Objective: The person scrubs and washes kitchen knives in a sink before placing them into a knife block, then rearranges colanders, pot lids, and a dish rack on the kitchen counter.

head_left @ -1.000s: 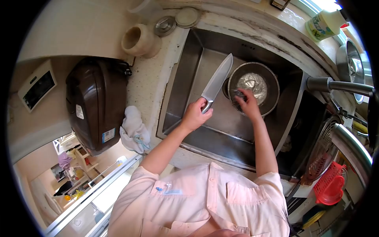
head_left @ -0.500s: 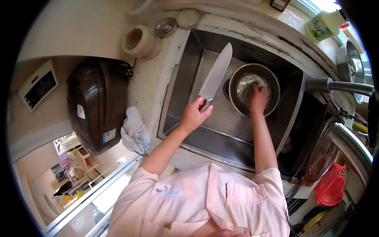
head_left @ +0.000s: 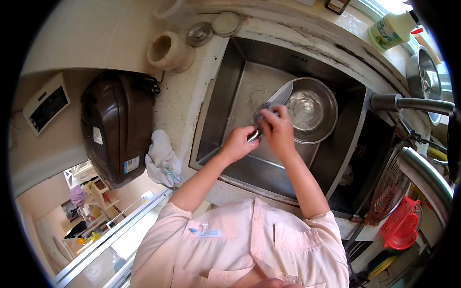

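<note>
The broad-bladed kitchen knife (head_left: 283,94) is tilted over the sink, its tip reaching over the left rim of the metal bowl. My left hand (head_left: 235,146) is closed round its handle. Pressed on the blade near the handle, my right hand (head_left: 279,130) has its fingers curled over a dark, rough wad that looks like a steel wool scrubber (head_left: 260,114); motion blurs it, and the fingers hide part. Water stands in the round metal bowl (head_left: 334,115), which rests on the floor of the steel sink (head_left: 230,129).
A faucet (head_left: 389,102) reaches in from the right. Left of the sink are a white cloth (head_left: 162,156), a dark brown appliance (head_left: 115,129) and a stone-coloured pot (head_left: 168,50). A red plastic basket (head_left: 399,225) hangs at the lower right.
My right hand has come out of the bowl and moved left onto the knife blade, with the dark wad now showing. The knife has tipped rightward, towards the bowl.
</note>
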